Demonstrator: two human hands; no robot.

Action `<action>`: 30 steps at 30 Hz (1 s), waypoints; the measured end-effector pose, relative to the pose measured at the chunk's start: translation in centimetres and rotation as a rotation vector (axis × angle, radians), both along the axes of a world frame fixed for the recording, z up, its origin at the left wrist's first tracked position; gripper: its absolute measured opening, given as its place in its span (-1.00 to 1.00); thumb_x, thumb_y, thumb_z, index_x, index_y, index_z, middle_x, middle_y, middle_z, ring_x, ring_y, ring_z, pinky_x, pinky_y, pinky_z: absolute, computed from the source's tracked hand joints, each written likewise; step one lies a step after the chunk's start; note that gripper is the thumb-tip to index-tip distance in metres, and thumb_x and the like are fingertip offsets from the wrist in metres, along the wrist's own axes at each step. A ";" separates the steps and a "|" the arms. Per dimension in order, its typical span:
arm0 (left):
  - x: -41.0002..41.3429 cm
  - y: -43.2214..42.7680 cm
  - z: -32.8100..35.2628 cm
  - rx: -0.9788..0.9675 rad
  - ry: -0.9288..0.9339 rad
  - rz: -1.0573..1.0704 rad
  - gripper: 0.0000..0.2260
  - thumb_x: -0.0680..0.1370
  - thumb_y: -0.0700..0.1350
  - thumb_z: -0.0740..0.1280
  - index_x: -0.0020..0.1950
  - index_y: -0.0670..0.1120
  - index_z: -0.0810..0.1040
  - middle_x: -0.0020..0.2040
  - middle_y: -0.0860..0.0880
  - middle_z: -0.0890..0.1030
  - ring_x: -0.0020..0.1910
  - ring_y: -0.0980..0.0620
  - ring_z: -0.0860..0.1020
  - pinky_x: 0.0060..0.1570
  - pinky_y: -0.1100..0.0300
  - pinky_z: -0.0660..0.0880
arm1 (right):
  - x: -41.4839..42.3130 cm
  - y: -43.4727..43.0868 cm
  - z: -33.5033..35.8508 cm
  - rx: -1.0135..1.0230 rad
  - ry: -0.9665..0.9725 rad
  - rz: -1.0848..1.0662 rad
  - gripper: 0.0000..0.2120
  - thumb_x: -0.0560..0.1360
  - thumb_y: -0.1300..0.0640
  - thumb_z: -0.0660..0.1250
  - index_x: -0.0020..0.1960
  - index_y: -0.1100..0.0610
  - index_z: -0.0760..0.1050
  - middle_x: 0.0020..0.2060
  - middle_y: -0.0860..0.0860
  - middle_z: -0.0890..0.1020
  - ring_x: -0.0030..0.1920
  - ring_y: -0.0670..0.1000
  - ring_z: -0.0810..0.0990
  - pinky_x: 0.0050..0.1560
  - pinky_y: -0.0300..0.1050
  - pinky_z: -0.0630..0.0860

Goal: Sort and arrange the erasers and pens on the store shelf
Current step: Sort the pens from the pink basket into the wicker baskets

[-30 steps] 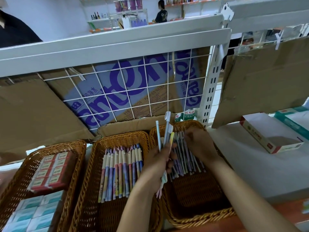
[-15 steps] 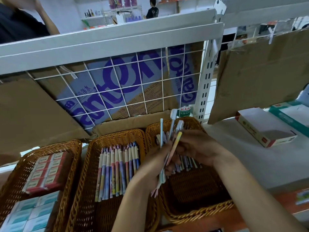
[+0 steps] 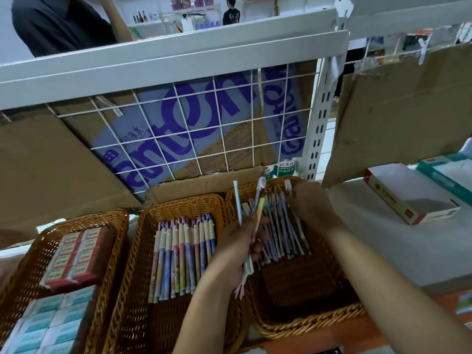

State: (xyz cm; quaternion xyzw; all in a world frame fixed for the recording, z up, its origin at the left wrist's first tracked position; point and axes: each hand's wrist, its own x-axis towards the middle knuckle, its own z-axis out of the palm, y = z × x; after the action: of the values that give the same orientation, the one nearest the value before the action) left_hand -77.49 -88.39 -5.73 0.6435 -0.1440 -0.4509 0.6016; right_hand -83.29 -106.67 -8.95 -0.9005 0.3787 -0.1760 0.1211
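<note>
Three wicker baskets stand side by side on the shelf. The left basket (image 3: 30, 267) holds boxed erasers (image 3: 74, 254), red ones behind, teal ones in front. A neat row of pens (image 3: 184, 256) lies in the middle basket (image 3: 178, 203). My left hand (image 3: 237, 249) grips a small bunch of pens (image 3: 255, 213) upright over the gap between the middle and right baskets. My right hand (image 3: 311, 203) reaches into the back of the right basket (image 3: 306, 325) and pinches a white-capped pen (image 3: 288, 186) among the pens lying there (image 3: 278, 226).
A wire grid backed with cardboard (image 3: 194, 129) closes the back of the shelf. A white and red box (image 3: 408, 198) and a teal box (image 3: 449, 172) lie on the shelf to the right. A person in dark clothes (image 3: 61, 24) stands beyond the shelf.
My right hand moved away from the bunch in my left hand to the back of the right basket and now pinches a pen there. The left hand stayed put.
</note>
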 end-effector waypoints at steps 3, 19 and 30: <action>0.0 0.0 -0.1 -0.001 -0.012 0.006 -0.67 0.66 0.02 0.11 0.05 -0.14 0.59 -0.43 0.04 0.52 -0.52 0.13 0.38 -0.51 0.28 0.30 | 0.2 0.9 0.0 -0.049 -0.048 0.034 -0.80 0.57 0.15 0.20 0.00 0.25 0.54 -0.06 0.14 0.62 -0.06 0.16 0.59 -0.11 -0.12 0.41; -0.3 -0.2 0.1 -0.028 0.010 -0.118 -0.71 0.65 0.00 0.11 -0.03 -0.20 0.46 -0.39 -0.04 0.41 -0.51 0.09 0.31 -0.52 0.28 0.27 | -1.6 2.8 4.4 1.409 -0.786 0.207 -0.85 0.56 0.25 0.22 0.03 0.16 0.56 -0.20 0.04 0.69 -0.18 -0.01 0.66 -0.23 -0.16 0.59; 0.3 -0.2 0.0 -0.033 0.087 0.087 -0.74 0.67 -0.12 0.09 0.02 -0.16 0.56 -0.31 -0.05 0.47 -0.41 0.06 0.39 -0.39 0.20 0.35 | -0.1 0.2 0.6 0.080 -0.043 -0.060 -0.71 0.57 0.07 0.23 0.01 0.30 0.57 -0.04 0.22 0.63 -0.02 0.21 0.59 -0.13 -0.11 0.39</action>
State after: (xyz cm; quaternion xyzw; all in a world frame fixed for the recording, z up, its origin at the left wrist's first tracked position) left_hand -77.23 -88.62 -5.72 0.6188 -0.0972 -0.4496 0.6368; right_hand -83.42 -106.46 -8.40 -0.8792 0.4096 -0.1835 0.1599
